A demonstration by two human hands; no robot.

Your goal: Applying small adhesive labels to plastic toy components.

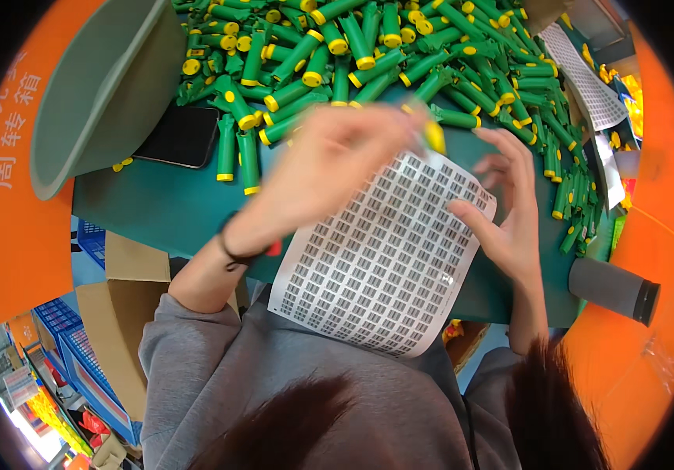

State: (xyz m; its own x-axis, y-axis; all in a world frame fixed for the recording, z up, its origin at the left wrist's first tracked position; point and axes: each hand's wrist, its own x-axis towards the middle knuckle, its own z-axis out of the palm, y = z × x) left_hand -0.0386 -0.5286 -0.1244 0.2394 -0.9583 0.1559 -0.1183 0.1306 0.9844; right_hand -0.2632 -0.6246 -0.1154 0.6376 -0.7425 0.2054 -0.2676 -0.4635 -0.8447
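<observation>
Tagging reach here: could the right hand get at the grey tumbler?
Probably yes: nothing seems to stand between the right hand and the grey tumbler, though that hand is at the printed sheet.

Left hand (329, 160) blurred, right hand (519, 227) curled

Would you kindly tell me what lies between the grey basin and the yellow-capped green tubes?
In the head view, a black phone lies between the basin and the green tubes.

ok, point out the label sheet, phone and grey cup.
Label sheet (376, 262): head view, middle of printed face.
Phone (182, 137): head view, dark screen.
Grey cup (606, 287): head view, side of its body.
</observation>
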